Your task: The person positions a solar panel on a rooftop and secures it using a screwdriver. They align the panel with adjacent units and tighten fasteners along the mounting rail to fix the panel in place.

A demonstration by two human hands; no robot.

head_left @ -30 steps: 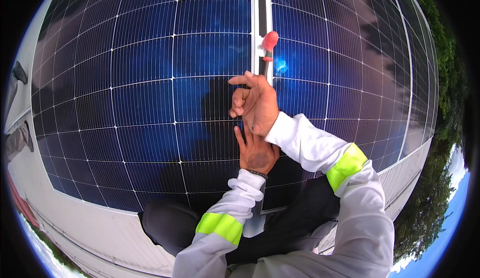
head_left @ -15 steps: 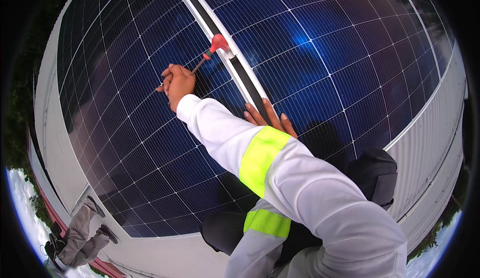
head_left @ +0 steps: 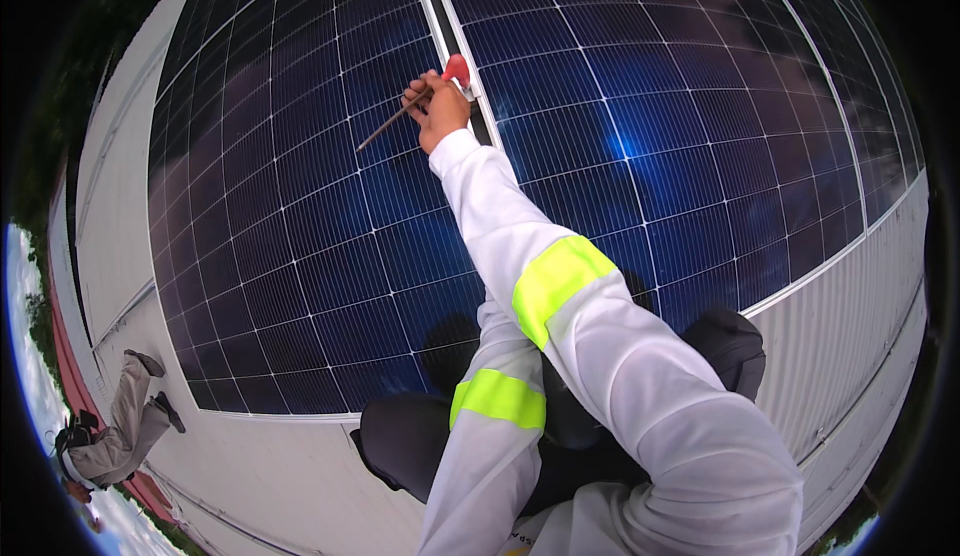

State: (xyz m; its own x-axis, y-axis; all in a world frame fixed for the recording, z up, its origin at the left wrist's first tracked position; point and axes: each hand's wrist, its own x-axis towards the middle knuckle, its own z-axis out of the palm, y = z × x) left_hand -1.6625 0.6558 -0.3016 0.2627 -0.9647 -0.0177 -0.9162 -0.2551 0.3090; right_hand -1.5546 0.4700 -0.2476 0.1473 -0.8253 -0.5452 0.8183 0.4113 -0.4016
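My right hand (head_left: 443, 114) is closed around a screwdriver (head_left: 392, 122) near its red handle, over the gap between two solar panels. Its long thin shaft points down and to the left, above the left solar panel (head_left: 300, 186). A small silver metal piece (head_left: 466, 90) sits in the gap beside the handle, partly covered by my fingers. My left forearm (head_left: 508, 336) passes beneath the right arm, and the left hand is hidden behind the right sleeve. To the right of the gap lies the other dark blue solar panel (head_left: 690, 86).
White metal frames (head_left: 470, 51) edge the gap. My dark-clothed knees rest at the panels' near edge. Ribbed light roofing (head_left: 830, 336) borders the panels. At the lower left, another person in grey trousers (head_left: 125, 421) is on the roof.
My right hand has moved up and right, from the screwdriver's shaft end to near its handle. The left hand, whose fingers showed on the panel frame, is now out of sight. The view has shifted.
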